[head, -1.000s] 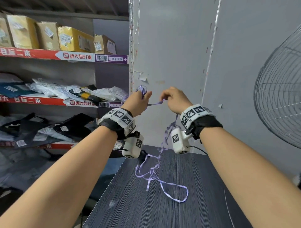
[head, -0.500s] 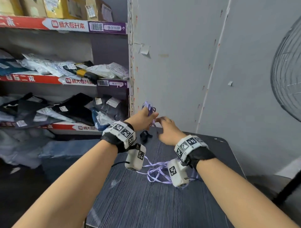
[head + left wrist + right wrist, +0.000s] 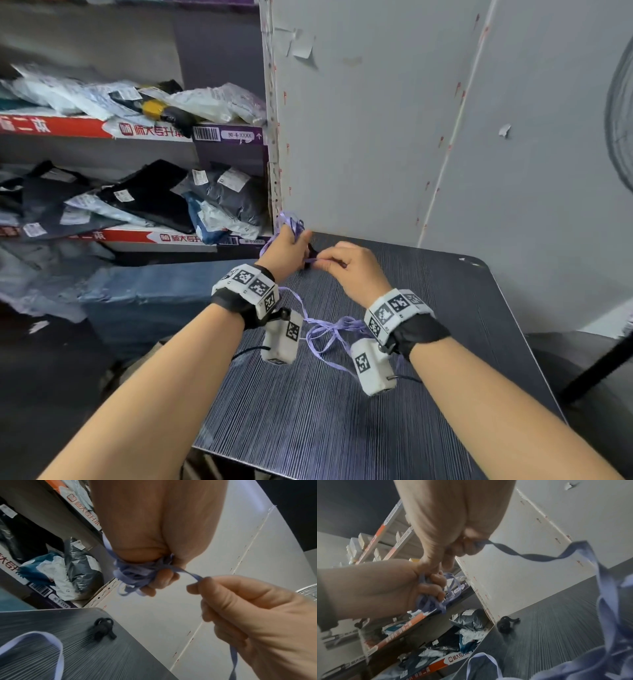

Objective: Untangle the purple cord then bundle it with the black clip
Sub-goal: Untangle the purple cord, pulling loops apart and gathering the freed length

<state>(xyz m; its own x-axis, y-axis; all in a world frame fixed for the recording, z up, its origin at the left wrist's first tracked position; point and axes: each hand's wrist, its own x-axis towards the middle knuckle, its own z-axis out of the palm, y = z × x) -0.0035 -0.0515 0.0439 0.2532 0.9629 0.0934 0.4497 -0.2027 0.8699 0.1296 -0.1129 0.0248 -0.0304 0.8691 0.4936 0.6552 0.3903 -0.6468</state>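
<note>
Head: left hand (image 3: 286, 251) fist grips wound flat purple ribbon cord (image 3: 291, 222); right hand (image 3: 349, 267) pinches strand; loose tangle on dark striped tabletop (image 3: 342, 428) btwn wrists, near far-left corner, open room on right. Hands lower vs 1 s ago.
L wrist: small black clip (image 3: 103, 629) lies on table nr edge, under hands.
R wrist: same clip (image 3: 505, 624) untouched.

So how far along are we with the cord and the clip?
Done: part of the purple cord is wound round the left hand. In hand: the right hand pinches the next stretch. Left: loose loops lie tangled on the table, and the black clip lies there untouched.
</note>
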